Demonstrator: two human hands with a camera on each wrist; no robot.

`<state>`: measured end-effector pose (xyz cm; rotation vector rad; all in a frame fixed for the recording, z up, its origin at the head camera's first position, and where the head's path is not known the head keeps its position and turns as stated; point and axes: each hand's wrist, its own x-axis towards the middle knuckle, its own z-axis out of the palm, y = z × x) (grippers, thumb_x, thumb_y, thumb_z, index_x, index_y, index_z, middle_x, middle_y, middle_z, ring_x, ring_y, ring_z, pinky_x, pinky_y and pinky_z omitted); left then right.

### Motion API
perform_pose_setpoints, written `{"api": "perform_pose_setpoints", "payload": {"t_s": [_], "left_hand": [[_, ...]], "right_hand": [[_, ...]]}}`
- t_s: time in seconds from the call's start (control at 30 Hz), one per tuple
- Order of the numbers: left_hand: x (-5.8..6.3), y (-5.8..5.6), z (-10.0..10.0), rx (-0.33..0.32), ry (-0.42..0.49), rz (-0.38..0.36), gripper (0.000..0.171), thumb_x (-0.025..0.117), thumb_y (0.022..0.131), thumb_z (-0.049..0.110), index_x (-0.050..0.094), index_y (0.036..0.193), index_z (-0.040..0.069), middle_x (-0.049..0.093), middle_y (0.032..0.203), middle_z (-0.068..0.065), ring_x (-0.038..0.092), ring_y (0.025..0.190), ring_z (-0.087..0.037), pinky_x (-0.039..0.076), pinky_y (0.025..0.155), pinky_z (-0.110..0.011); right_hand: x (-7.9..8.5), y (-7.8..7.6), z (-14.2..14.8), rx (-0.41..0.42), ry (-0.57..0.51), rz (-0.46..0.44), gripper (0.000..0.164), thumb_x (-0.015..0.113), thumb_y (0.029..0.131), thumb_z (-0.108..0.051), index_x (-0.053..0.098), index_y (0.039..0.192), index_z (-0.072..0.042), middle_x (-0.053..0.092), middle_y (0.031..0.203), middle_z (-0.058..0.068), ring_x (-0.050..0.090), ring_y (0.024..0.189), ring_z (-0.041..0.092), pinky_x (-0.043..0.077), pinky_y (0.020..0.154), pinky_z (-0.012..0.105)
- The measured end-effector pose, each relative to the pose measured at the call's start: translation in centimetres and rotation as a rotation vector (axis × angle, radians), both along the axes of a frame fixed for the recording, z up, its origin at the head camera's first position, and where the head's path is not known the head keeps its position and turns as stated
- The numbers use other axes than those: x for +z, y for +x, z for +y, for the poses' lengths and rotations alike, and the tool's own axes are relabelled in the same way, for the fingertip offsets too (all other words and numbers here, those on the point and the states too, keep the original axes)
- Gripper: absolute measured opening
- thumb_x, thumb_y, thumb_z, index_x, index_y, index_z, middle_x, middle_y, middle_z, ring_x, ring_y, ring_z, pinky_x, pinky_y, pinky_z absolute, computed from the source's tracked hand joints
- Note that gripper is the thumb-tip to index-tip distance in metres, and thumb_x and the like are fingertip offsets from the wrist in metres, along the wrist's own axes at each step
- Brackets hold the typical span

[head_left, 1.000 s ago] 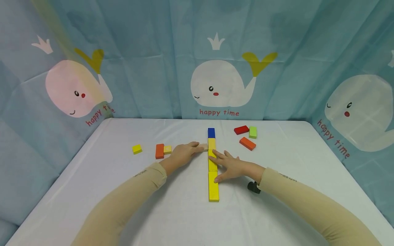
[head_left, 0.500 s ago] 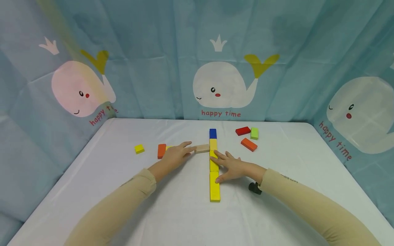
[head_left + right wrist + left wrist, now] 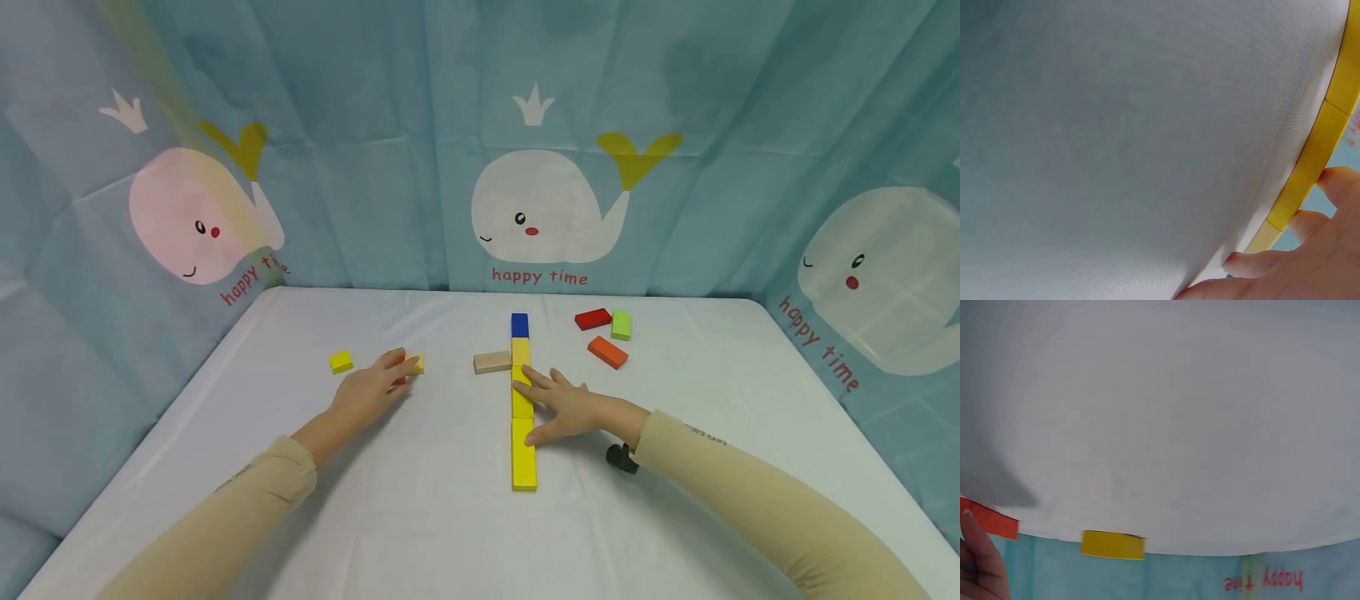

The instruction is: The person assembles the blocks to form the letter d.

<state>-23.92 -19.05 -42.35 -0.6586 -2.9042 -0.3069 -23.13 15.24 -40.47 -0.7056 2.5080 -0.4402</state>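
My left hand reaches over an orange block, mostly hidden by the fingers in the head view. One fingertip overlaps its side in the left wrist view. Just past the index finger a pale yellow block peeks out. My right hand lies with spread fingers along a straight row of blocks. Its fingers touch the long yellow block, and the thumb touches the nearest yellow block. Farther up the row are a pale yellow block and a blue block. A bare wooden block extends left from the row.
A small yellow block lies left of my left hand. At the back right are a red block, a green block and another orange block. A whale-print curtain surrounds the white table.
My left hand has let go of the wooden block beside the row and moved left to the orange and pale yellow blocks. My right hand has stayed on the row.
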Motion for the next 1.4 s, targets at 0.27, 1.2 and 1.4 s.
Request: {"api": "perform_pose_setpoints", "payload": {"t_s": [0.27, 1.2, 1.4], "left_hand": [[0.1, -0.7, -1.7, 0.093, -0.049, -0.141, 0.070, 0.064, 0.092, 0.043, 0.039, 0.149, 0.012, 0.035, 0.148, -0.026, 0.065, 0.089, -0.037, 0.052, 0.064, -0.041], [0.5, -2.5, -2.8, -0.085, -0.078, -0.170, 0.062, 0.066, 0.091, 0.037, 0.048, 0.144, 0.013, 0.043, 0.141, -0.021, 0.061, 0.095, -0.031, 0.051, 0.075, -0.041], [0.7, -1.8, -3.1, -0.109, -0.059, -0.119, 0.063, 0.071, 0.086, 0.038, 0.052, 0.141, 0.014, 0.045, 0.138, -0.019, 0.061, 0.084, -0.026, 0.051, 0.068, -0.039]], "right_hand": [[-0.1, -0.1, 0.1, -0.008, 0.006, -0.001, 0.094, 0.071, 0.081, -0.054, 0.025, 0.156, -0.023, 0.002, 0.163, 0.004, 0.000, 0.144, 0.047, 0.005, 0.098, 0.078], [-0.3, -0.1, 0.0, 0.003, -0.004, -0.003, 0.093, 0.072, 0.082, -0.052, 0.024, 0.156, -0.023, 0.001, 0.164, 0.003, 0.000, 0.144, 0.047, 0.005, 0.097, 0.079], [-0.3, -0.1, 0.1, 0.004, 0.000, 0.002, 0.093, 0.071, 0.082, -0.053, 0.024, 0.156, -0.023, 0.002, 0.163, 0.004, 0.000, 0.144, 0.047, 0.005, 0.097, 0.079]]}}
